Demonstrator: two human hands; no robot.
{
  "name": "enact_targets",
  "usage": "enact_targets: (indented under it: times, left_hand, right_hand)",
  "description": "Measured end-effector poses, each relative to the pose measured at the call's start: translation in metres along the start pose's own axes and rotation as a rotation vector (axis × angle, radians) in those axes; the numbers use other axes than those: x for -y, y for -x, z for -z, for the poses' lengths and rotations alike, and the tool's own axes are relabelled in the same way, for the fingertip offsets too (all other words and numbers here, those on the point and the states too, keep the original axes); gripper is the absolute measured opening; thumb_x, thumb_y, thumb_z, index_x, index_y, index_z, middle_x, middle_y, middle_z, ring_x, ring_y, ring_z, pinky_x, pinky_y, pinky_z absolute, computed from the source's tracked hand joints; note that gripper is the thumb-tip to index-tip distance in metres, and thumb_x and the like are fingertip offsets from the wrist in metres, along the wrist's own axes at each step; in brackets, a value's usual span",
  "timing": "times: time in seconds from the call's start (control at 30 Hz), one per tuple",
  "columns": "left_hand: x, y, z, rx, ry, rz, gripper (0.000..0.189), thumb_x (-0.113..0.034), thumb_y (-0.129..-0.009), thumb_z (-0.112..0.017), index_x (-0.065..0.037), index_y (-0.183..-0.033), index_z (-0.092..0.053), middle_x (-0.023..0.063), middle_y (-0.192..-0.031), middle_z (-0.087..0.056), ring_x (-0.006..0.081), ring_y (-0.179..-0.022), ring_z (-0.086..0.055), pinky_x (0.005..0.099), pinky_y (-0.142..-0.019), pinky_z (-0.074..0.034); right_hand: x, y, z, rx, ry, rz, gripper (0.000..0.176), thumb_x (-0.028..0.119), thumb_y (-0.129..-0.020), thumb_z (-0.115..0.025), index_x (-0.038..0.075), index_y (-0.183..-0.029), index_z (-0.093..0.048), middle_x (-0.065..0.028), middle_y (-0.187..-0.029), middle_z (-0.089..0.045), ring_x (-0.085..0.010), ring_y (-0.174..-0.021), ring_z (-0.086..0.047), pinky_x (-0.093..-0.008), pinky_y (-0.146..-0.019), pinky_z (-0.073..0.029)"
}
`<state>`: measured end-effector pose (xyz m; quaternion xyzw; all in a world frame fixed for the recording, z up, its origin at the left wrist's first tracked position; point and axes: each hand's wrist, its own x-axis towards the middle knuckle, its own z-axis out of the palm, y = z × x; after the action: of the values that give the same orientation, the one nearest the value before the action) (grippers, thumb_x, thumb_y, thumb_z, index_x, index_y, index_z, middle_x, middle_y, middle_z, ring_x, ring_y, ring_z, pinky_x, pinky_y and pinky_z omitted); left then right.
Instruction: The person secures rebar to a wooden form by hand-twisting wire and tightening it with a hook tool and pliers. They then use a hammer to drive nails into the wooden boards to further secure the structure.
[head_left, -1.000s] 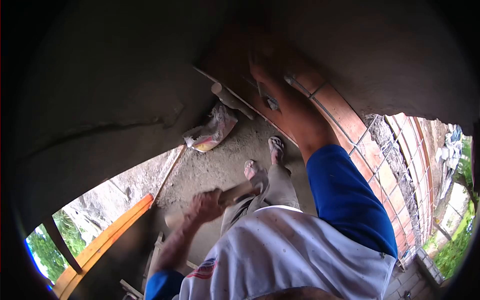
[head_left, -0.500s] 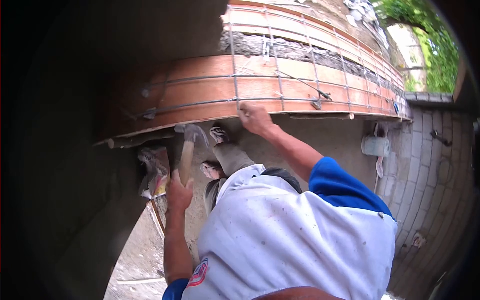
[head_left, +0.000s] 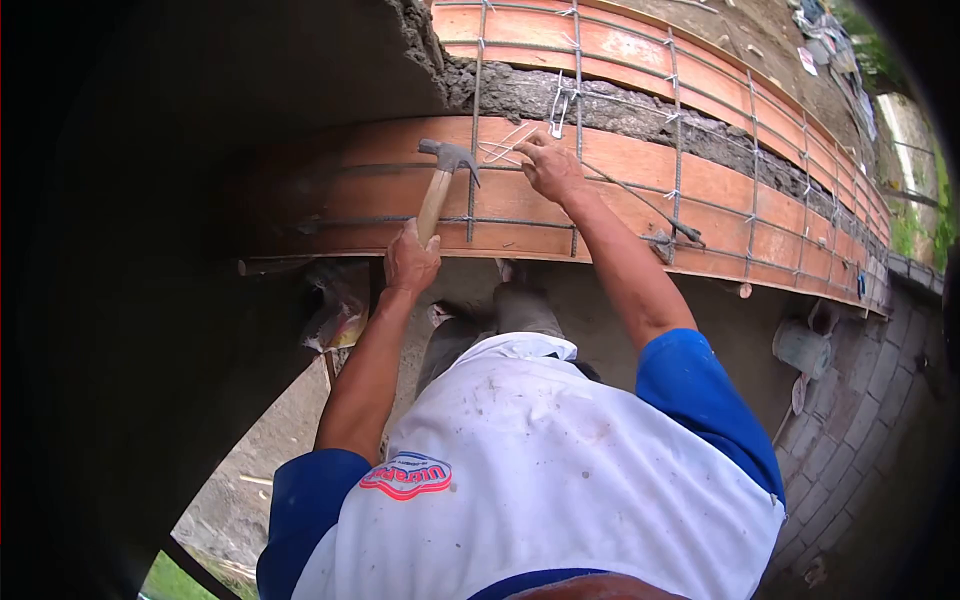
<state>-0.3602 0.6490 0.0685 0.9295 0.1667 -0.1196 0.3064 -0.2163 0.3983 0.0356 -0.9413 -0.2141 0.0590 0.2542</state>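
Left hand (head_left: pixel 411 262) is clenching the wooden handle of the hammer (head_left: pixel 434 203) and holding it upright, steel head against the upper board (head_left: pixel 640 170). Half a second ago it was hanging lower, under the board's bottom edge; it has come up. Right hand (head_left: pixel 550 168) has also climbed, from the lower bar to a few thin pale wires (head_left: pixel 505 145) lying on the board. Its fingertips are touching them, but I cannot tell whether they are pinching. Hammer head and right hand are now sitting just beside each other, so I'm reading the work as centred here. Steel bars (head_left: pixel 577 100) are crossing the boards, rough concrete (head_left: pixel 620 105) showing between. A bucket (head_left: pixel 800 348) is standing below right.
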Motion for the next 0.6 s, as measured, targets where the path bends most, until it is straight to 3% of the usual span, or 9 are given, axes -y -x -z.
enact_targets:
  times: [0.07,0.17,0.2,0.33,0.4,0.5,0.57,0.6]
  left_hand:
    - [-0.011,-0.006,-0.002,-0.015,0.012,0.128,0.035,-0.024,-0.083,-0.065,0.001,-0.106,-0.057,0.0256,-0.101,-0.064,0.0426,-0.100,-0.060,0.0484,-0.088,-0.047]
    - [-0.007,-0.016,-0.021,-0.127,-0.002,0.161,0.035,-0.024,-0.083,-0.065,0.001,-0.105,-0.057,0.0259,-0.101,-0.064,0.0428,-0.099,-0.060,0.0487,-0.087,-0.047]
    - [-0.007,-0.018,-0.022,-0.089,0.018,0.211,0.037,-0.026,-0.082,-0.067,0.000,-0.106,-0.057,0.0241,-0.104,-0.062,0.0418,-0.104,-0.057,0.0479,-0.089,-0.046]
    - [-0.019,-0.003,-0.013,-0.195,-0.153,0.138,0.043,-0.029,-0.081,-0.070,-0.002,-0.112,-0.058,0.0207,-0.108,-0.057,0.0384,-0.110,-0.050,0.0444,-0.094,-0.043]
    - [-0.023,0.007,-0.005,-0.241,-0.102,0.070,0.048,-0.030,-0.079,-0.072,-0.002,-0.115,-0.057,0.0191,-0.112,-0.054,0.0366,-0.112,-0.048,0.0430,-0.096,-0.041]
    - [-0.013,0.025,0.002,-0.129,-0.037,0.012,0.052,-0.027,-0.080,-0.071,-0.003,-0.122,-0.053,0.0188,-0.113,-0.054,0.0351,-0.110,-0.049,0.0420,-0.097,-0.040]
    - [-0.020,0.033,0.009,-0.165,0.074,-0.049,0.049,-0.024,-0.082,-0.070,-0.003,-0.123,-0.053,0.0176,-0.113,-0.055,0.0351,-0.109,-0.049,0.0430,-0.097,-0.039]
    - [-0.025,0.035,0.015,-0.187,0.129,-0.082,0.048,-0.022,-0.082,-0.069,-0.003,-0.123,-0.053,0.0170,-0.114,-0.056,0.0351,-0.109,-0.049,0.0434,-0.098,-0.038]
  right_hand:
    - [-0.005,-0.038,-0.021,0.019,0.082,0.154,0.021,0.020,-0.085,-0.060,0.013,-0.104,-0.066,-0.0152,-0.111,-0.060,-0.0368,-0.092,-0.064,-0.0477,-0.077,-0.052]
    - [-0.012,-0.068,-0.040,0.257,0.160,0.097,0.023,0.022,-0.084,-0.063,0.010,-0.103,-0.065,-0.0143,-0.111,-0.058,-0.0368,-0.097,-0.060,-0.0470,-0.080,-0.050]
    - [-0.013,-0.071,-0.039,0.277,0.172,0.151,0.020,0.025,-0.085,-0.060,0.008,-0.094,-0.063,-0.0153,-0.108,-0.057,-0.0367,-0.096,-0.061,-0.0472,-0.077,-0.050]
    - [-0.012,-0.084,-0.035,0.371,0.291,0.218,0.015,0.013,-0.085,-0.052,0.007,-0.093,-0.062,-0.0181,-0.106,-0.062,-0.0381,-0.094,-0.063,-0.0490,-0.076,-0.052]
    - [-0.015,-0.094,-0.027,0.428,0.266,0.157,0.013,0.009,-0.083,-0.052,0.006,-0.091,-0.062,-0.0197,-0.099,-0.063,-0.0377,-0.093,-0.063,-0.0480,-0.076,-0.051]
    - [-0.017,-0.106,0.011,0.373,0.124,0.166,0.006,0.005,-0.074,-0.062,0.001,-0.078,-0.059,-0.0199,-0.083,-0.064,-0.0387,-0.085,-0.064,-0.0435,-0.073,-0.052]
    - [-0.016,-0.103,0.036,0.153,-0.150,0.242,0.011,0.006,-0.075,-0.066,0.001,-0.072,-0.056,-0.0140,-0.071,-0.063,-0.0288,-0.069,-0.065,-0.0372,-0.062,-0.052]
    - [0.003,-0.099,0.054,0.297,-0.536,-0.116,0.016,0.006,-0.079,-0.066,0.002,-0.069,-0.054,-0.0056,-0.066,-0.059,-0.0156,-0.057,-0.059,-0.0304,-0.051,-0.049]
